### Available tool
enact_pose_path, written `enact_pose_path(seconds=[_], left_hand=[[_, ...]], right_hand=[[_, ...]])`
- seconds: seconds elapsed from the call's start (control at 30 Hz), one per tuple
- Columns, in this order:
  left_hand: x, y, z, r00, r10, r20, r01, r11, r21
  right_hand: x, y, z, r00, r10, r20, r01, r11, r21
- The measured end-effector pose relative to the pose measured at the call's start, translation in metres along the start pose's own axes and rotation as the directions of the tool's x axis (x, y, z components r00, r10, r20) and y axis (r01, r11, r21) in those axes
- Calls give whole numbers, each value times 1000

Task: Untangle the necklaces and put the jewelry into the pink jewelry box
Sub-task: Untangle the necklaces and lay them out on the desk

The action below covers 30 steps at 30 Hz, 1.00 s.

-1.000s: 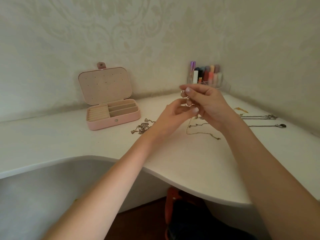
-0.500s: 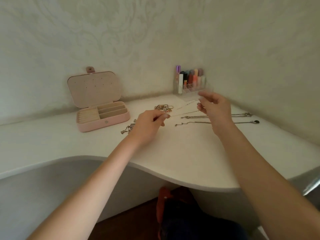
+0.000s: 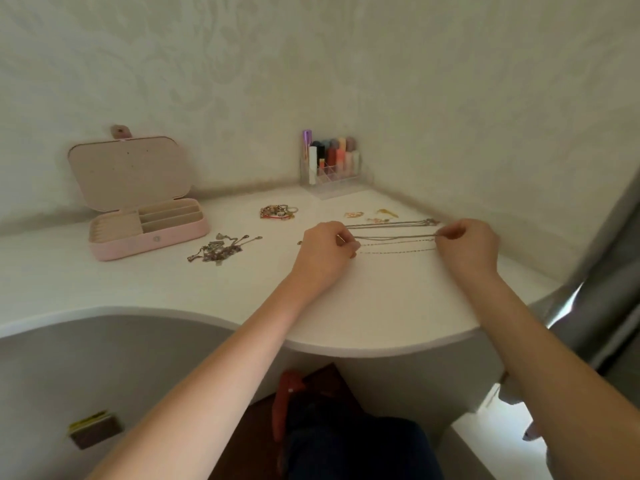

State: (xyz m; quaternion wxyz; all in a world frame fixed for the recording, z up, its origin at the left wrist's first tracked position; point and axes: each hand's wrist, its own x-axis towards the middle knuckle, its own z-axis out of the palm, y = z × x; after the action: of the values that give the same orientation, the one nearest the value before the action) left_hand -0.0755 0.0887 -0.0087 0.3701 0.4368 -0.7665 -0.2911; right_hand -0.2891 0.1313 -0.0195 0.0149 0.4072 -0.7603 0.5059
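White corner desk (image 3: 381,306). Pink jewelry box (image 3: 145,233) open at far left. Right of it: tangled chains (image 3: 218,252), then left hand (image 3: 323,252) and right hand (image 3: 467,245), each apparently pinching an end of a thin necklace (image 3: 394,242) stretched over the desk.

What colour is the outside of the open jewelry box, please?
Pink, seen in the head view: the jewelry box.

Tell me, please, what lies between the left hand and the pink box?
In the head view, a tangled chain pile lies on the desk between the left hand and the pink box.
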Motion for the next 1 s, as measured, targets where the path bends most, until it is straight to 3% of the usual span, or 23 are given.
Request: enact_pose_path(seconds=[0.33, 0.5, 0.63, 0.7, 0.77, 0.87, 1.0], left_hand=[[7, -4, 7, 995, 97, 3, -94, 951, 293], [2, 1, 15, 988, 147, 42, -145, 807, 572], [4, 4, 16, 967, 251, 33, -228, 808, 543], [9, 5, 20, 964, 251, 85, -260, 829, 494], [17, 1, 26, 962, 139, 235, -245, 817, 522], [34, -7, 28, 922, -71, 382, -207, 741, 639], [47, -11, 29, 912, -100, 399, -202, 736, 647]], right_hand=[[9, 7, 0, 1000, 2, 7, -1, 991, -137], [15, 13, 2, 1000, 7, 19, -4, 982, -191], [17, 8, 4, 980, -180, -90, 162, 971, -175], [18, 4, 9, 949, -314, 12, 306, 916, -258], [22, 3, 16, 905, -345, 250, 419, 825, -379], [30, 6, 23, 838, -144, 526, 450, 727, -519], [45, 13, 30, 779, -68, 623, 458, 740, -492]])
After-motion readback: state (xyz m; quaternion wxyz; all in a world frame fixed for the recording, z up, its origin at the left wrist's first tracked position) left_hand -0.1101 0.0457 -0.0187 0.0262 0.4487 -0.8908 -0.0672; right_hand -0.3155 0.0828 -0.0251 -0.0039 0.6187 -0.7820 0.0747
